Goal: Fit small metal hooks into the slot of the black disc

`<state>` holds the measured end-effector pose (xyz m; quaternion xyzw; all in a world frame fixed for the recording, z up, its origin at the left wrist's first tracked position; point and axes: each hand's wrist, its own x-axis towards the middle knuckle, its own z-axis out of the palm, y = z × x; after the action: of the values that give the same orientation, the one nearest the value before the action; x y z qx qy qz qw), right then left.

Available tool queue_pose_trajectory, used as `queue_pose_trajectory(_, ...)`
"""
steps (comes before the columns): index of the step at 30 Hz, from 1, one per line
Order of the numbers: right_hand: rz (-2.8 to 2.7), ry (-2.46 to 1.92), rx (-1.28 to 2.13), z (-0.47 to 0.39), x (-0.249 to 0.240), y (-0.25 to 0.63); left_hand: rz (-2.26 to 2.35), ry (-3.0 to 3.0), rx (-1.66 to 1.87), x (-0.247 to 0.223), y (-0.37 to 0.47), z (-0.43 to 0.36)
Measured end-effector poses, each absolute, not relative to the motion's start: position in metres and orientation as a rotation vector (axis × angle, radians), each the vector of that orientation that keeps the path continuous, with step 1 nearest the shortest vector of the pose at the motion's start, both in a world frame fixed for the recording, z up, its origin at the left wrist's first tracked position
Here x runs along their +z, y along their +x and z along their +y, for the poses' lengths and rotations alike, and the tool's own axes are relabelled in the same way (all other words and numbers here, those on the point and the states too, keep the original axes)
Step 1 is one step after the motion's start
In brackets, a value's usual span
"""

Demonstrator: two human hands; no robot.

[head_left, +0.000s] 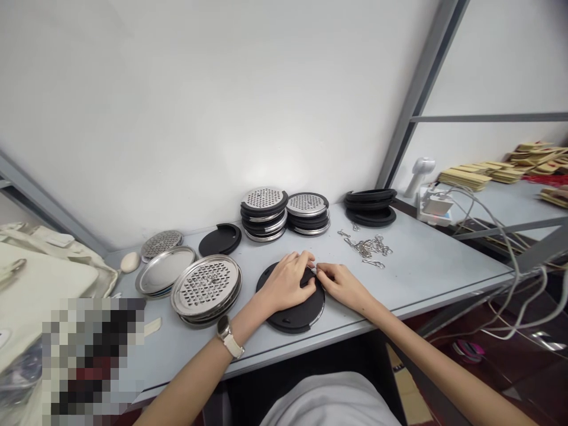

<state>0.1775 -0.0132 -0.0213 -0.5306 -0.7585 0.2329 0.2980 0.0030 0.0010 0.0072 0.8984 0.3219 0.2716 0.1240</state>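
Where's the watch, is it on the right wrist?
No, the watch is on the same arm as the left hand, which is over the black disc.

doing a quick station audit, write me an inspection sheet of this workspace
Surface: grey table, well loaded along the wall side
Job's things: black disc under the hands; perforated metal discs stacked; black pieces stacked far right; metal clips loose
Clutter: cream bag and pale oval object at left
Grips: left hand over the black disc, right hand at its edge; item between fingertips too small to tell
Cables: white cables trailing at right
Surroundings: white wall, grey frame
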Motion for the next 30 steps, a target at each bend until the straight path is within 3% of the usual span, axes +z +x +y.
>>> queue_pose_trajectory(30,-1.982,-1.383,0.635,-0.0149,-0.0241,0.1771,0.905,2.59,0.789,0.0058,0.0024,0.002)
